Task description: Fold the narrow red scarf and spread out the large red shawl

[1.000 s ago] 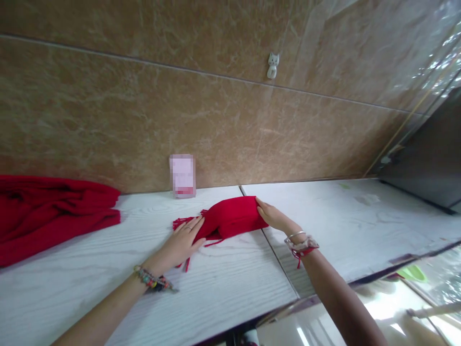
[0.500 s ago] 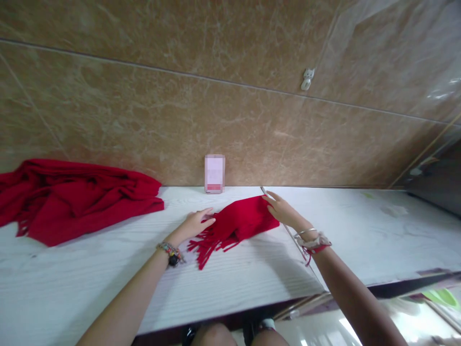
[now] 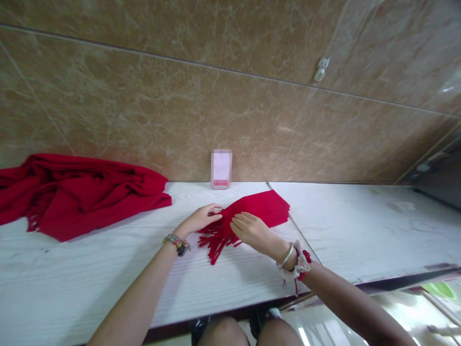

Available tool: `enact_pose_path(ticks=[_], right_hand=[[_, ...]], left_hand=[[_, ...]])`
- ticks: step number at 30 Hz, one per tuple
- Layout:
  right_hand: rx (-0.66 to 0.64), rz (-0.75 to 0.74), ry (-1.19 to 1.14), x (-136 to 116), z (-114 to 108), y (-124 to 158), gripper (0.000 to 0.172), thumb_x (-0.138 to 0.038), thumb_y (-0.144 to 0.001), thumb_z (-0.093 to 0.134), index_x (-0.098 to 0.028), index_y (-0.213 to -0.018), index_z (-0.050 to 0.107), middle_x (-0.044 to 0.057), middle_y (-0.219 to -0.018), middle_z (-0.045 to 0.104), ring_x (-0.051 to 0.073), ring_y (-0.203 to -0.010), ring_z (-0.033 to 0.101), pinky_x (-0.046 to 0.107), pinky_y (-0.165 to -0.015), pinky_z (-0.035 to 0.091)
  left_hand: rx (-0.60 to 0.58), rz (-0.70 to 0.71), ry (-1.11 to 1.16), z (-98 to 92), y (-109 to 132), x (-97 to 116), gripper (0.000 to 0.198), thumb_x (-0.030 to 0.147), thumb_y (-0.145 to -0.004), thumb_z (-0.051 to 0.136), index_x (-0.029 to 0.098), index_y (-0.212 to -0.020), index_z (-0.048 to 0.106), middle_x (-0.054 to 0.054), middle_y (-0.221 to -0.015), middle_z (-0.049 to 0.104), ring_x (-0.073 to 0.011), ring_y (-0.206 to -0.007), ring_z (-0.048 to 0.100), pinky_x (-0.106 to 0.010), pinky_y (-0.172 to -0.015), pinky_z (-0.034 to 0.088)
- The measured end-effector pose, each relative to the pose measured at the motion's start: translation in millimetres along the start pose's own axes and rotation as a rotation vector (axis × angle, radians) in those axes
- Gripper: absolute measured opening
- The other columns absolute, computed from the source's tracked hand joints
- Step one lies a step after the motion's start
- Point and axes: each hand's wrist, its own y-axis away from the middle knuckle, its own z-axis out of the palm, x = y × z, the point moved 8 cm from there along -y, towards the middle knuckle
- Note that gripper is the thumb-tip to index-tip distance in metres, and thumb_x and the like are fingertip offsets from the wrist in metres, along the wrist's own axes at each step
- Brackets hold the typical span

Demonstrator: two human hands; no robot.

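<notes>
A folded red scarf lies on the white table, its layers stacked at the right end and its fringe spread toward the lower left. My left hand is at the scarf's left end, fingers apart and the tips touching the cloth near the fringe. Flat across the middle of the scarf rests my right hand, its fingers stretched out and covering part of the cloth where the fringe begins. Neither hand grips anything.
A larger crumpled red cloth with fringe lies at the left. Against the brown tiled wall leans a phone, its screen blurred. The white tabletop has a seam right of the scarf; its front edge runs above my knees.
My right hand has moved left from the scarf's right end onto its middle, near the fringe. My left hand stays by the fringe. The view has shifted slightly.
</notes>
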Motion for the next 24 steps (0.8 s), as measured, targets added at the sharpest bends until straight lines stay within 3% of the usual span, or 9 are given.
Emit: enact_pose_path(ticks=[2, 6, 11, 13, 17, 19, 21, 24], right_hand=[[0.062, 0.010, -0.013, 3.6, -4.9, 2.3, 0.022, -0.006, -0.086, 0.040, -0.012, -0.081, 0.061, 0.009, -0.080, 0.064, 0.018, -0.075, 0.060, 0.032, -0.074, 0.049], [0.262, 0.042, -0.064, 5.2, -23.6, 12.3, 0.025, -0.010, -0.090, 0.036, -0.012, -0.097, 0.060, 0.011, -0.091, 0.066, 0.018, -0.088, 0.060, 0.033, -0.080, 0.049], [0.253, 0.055, -0.109, 1.1, -15.4, 22.4, 0.026, -0.010, -0.088, 0.039, -0.012, -0.102, 0.060, 0.012, -0.100, 0.066, 0.020, -0.098, 0.058, 0.038, -0.087, 0.047], [0.231, 0.166, -0.118, 12.2, -10.4, 25.5, 0.028, -0.011, -0.086, 0.043, -0.012, -0.109, 0.058, 0.014, -0.111, 0.061, 0.024, -0.110, 0.052, 0.045, -0.094, 0.042], [0.134, 0.389, -0.211, 45.3, -3.9, 33.6, 0.037, -0.020, -0.081, 0.053, -0.011, -0.117, 0.055, 0.017, -0.121, 0.055, 0.028, -0.115, 0.048, 0.048, -0.096, 0.040], [0.058, 0.362, -0.319, 55.3, -1.1, 36.4, 0.037, -0.023, -0.081, 0.054, -0.012, -0.116, 0.056, 0.016, -0.120, 0.057, 0.026, -0.112, 0.052, 0.043, -0.094, 0.044], [0.024, 0.329, -0.412, 65.9, -1.0, 41.4, 0.034, -0.023, -0.083, 0.051, -0.014, -0.115, 0.057, 0.012, -0.118, 0.059, 0.022, -0.109, 0.055, 0.037, -0.091, 0.047], [0.038, 0.324, -0.427, 83.7, -2.5, 53.1, 0.029, -0.017, -0.085, 0.046, -0.015, -0.112, 0.059, 0.009, -0.113, 0.063, 0.019, -0.105, 0.058, 0.034, -0.090, 0.048]], left_hand=[[0.008, -0.001, 0.018, 0.5, -0.9, 1.0, 0.044, 0.041, -0.065, 0.058, 0.013, -0.099, 0.058, -0.009, -0.097, 0.066, -0.0213, -0.089, 0.060, -0.034, -0.083, 0.043], [-0.042, -0.005, 0.083, 2.1, 1.9, 8.5, 0.038, 0.042, -0.065, 0.056, 0.014, -0.089, 0.059, -0.004, -0.085, 0.066, -0.0182, -0.076, 0.058, -0.031, -0.074, 0.045], [-0.104, 0.014, -0.095, 4.5, 4.7, 13.6, 0.024, 0.037, -0.065, 0.056, 0.015, -0.075, 0.059, 0.000, -0.074, 0.063, -0.0173, -0.071, 0.056, -0.030, -0.072, 0.044], [-0.048, 0.017, -0.166, 1.1, 4.2, 14.6, 0.023, 0.033, -0.069, 0.052, 0.015, -0.080, 0.060, -0.002, -0.078, 0.063, -0.0183, -0.073, 0.057, -0.031, -0.074, 0.045], [0.233, 0.151, -0.423, -2.7, 11.1, 39.7, 0.032, 0.031, -0.075, 0.051, 0.014, -0.102, 0.057, -0.009, -0.099, 0.059, -0.0228, -0.095, 0.054, -0.038, -0.087, 0.042], [0.279, 0.286, -0.551, 14.3, 18.1, 59.7, 0.042, 0.036, -0.076, 0.053, 0.014, -0.112, 0.053, -0.012, -0.112, 0.053, -0.0243, -0.107, 0.049, -0.040, -0.094, 0.038], [0.247, 0.389, -0.653, 39.1, 23.7, 72.8, 0.054, 0.039, -0.075, 0.056, 0.013, -0.121, 0.046, -0.015, -0.123, 0.047, -0.0264, -0.116, 0.043, -0.041, -0.098, 0.036], [0.200, 0.453, -0.790, 67.5, 27.6, 77.4, 0.059, 0.027, -0.075, 0.055, 0.009, -0.128, 0.039, -0.018, -0.133, 0.039, -0.0287, -0.125, 0.033, -0.043, -0.102, 0.031]])
